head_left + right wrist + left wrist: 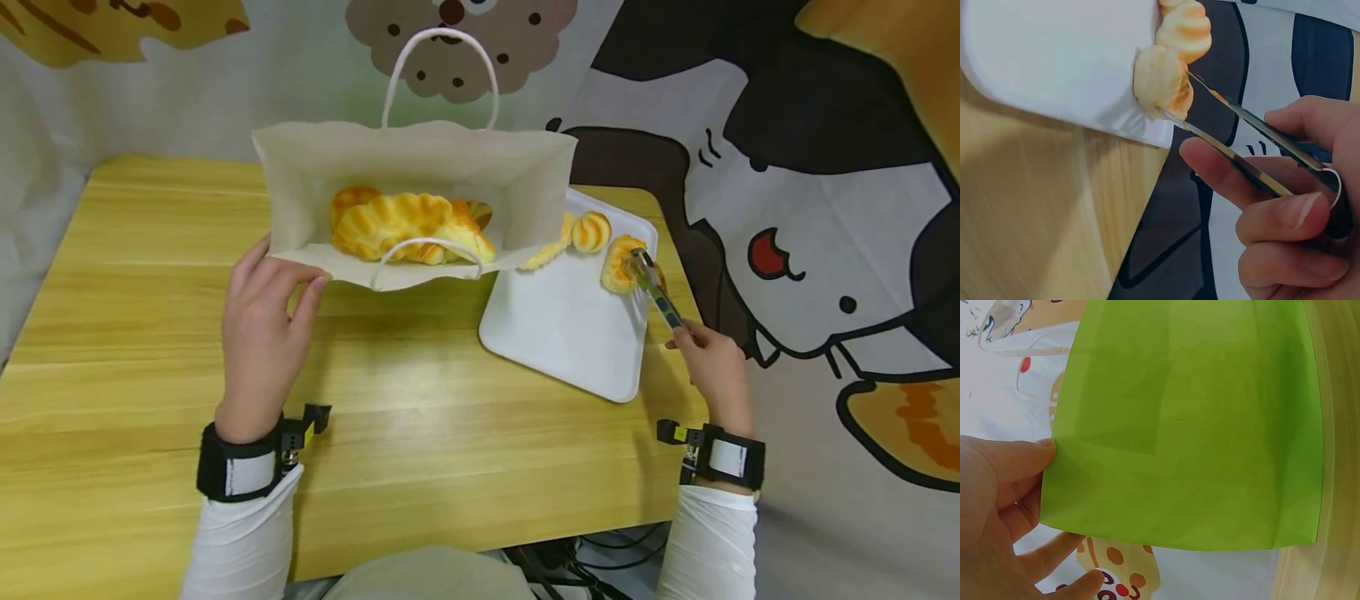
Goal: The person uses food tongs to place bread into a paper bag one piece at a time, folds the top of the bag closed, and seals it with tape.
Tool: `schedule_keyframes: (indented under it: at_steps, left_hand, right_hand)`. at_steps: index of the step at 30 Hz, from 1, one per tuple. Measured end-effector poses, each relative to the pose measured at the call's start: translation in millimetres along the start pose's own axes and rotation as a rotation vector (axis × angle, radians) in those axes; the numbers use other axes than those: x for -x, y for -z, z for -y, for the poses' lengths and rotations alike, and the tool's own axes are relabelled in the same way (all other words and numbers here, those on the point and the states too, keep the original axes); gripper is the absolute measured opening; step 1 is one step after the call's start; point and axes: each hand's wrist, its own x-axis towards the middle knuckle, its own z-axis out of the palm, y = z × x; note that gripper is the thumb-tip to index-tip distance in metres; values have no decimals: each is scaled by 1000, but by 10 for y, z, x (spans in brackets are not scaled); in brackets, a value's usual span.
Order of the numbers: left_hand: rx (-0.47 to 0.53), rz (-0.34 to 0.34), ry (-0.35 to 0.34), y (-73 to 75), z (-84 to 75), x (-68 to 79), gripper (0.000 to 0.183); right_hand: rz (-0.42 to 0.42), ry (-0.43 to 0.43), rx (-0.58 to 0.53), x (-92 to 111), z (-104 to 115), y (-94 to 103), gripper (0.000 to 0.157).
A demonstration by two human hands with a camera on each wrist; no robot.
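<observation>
My left hand (266, 321) pinches the near left corner of an upright paper bag (420, 150), thumb on the outside. The bag is green outside in the left wrist view and pale inside, with white loop handles. Several bread pieces, among them a large ridged golden bread (397, 221), lie in it. In my right hand (712, 367) is a pair of metal tongs (1254, 162). Their tips sit on either side of a small bread roll (1160, 81) at the right edge of the white tray (570, 333). Next to that roll lies a swirled bread (1184, 31).
Another swirled roll (591, 232) and a flat yellow bread piece (551, 250) lie near the tray's back edge, the latter partly behind the bag. Everything stands on a wooden table (390, 467). A cartoon-print cloth (810, 208) hangs behind and to the right.
</observation>
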Motion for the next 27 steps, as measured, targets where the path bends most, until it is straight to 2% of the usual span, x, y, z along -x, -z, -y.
schedule_keyframes:
  at_steps: [8,15,27]
  left_hand:
    - [2,2,5,-5,4,2,11]
    - [10,-2,-4,-15,5,-3,11]
    - [12,-9,-6,-26,28,-1,11]
  right_hand:
    - [-167,-4,-34,50,22,-223,47]
    - [-281,-79,-143,157,11,-430,41]
    - [-385,-151,-266,365,6,-602,35]
